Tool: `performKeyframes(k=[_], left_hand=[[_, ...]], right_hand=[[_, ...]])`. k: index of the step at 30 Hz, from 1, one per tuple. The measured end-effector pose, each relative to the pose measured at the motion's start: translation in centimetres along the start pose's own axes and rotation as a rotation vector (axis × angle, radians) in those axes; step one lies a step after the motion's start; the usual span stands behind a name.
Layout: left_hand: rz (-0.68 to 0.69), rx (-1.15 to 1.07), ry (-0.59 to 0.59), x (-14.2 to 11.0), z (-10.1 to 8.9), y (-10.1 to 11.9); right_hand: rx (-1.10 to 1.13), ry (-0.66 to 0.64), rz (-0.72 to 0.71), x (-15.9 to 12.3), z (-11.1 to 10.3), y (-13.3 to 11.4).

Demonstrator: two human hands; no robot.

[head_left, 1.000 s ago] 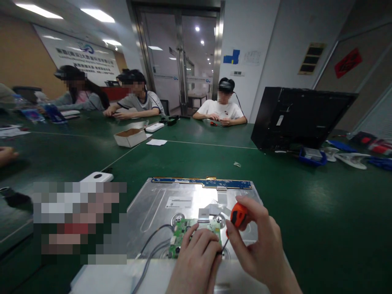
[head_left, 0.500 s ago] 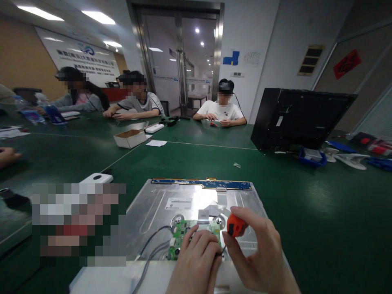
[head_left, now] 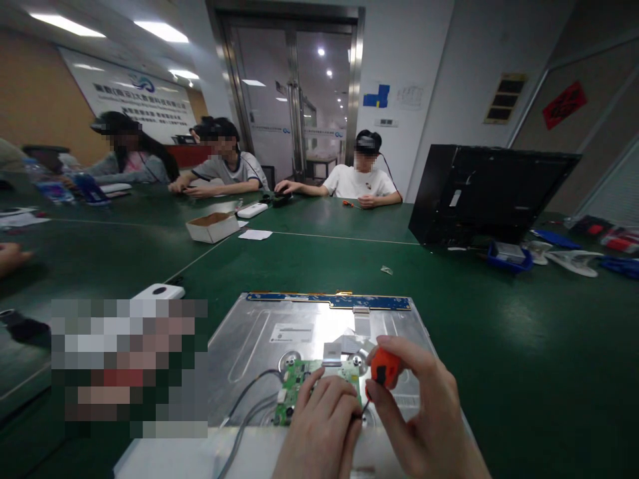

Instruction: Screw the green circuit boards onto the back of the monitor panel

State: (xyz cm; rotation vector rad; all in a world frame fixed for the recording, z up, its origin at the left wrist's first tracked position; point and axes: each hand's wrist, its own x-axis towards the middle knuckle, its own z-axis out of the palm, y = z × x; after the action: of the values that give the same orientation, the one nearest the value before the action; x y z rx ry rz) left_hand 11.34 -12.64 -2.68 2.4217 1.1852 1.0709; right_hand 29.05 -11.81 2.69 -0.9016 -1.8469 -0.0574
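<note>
My right hand grips the orange-red handle of a screwdriver between thumb and fingers. Its thin dark shaft slants down to the right edge of a green circuit board. My left hand lies palm down over the board, fingers bent, with thumb and forefinger closed about the lower shaft; the tip is hidden there. The board sits on the silver metal back of a display panel. A flat ribbon cable runs from its top edge, and grey cables leave its left side.
A blue circuit strip edges the panel's far side. On the green table stand a white device, an open cardboard box, a large black monitor and a blue tray. Several people sit around the table.
The screwdriver handle has turned and shifted slightly in my right hand, while my left hand stays put. Across the table, a person has stretched an arm toward a dark object.
</note>
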Motion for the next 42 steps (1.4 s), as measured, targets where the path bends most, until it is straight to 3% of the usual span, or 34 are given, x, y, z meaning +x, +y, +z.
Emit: performKeyframes(k=[8, 16, 24, 32, 38, 42], left_hand=[[0.013, 0.002, 0.009, -0.1, 0.0, 0.0], [0.093, 0.055, -0.072, 0.0, -0.5, -0.9], [0.008, 0.004, -0.011, -0.2, -0.1, -0.1], [0.089, 0.058, -0.075, 0.0, -0.7, -0.7], [0.103, 0.088, -0.056, 0.0, -0.6, -0.9], [0.083, 0.041, -0.047, 0.0, -0.5, -0.5]], right_hand=[[-0.055, 0.002, -0.03, 0.1, 0.2, 0.0], [-0.067, 0.074, -0.027, 1.2, 0.5, -1.0], [-0.062, -0.035, -0.034, 0.6, -0.2, -0.3], [0.01, -0.002, -0.024, 1.5, 0.2, -0.9], [0.02, -0.006, -0.06, 1.8, 0.5, -0.7], [0.021, -0.037, -0.009, 1.6, 0.2, -0.9]])
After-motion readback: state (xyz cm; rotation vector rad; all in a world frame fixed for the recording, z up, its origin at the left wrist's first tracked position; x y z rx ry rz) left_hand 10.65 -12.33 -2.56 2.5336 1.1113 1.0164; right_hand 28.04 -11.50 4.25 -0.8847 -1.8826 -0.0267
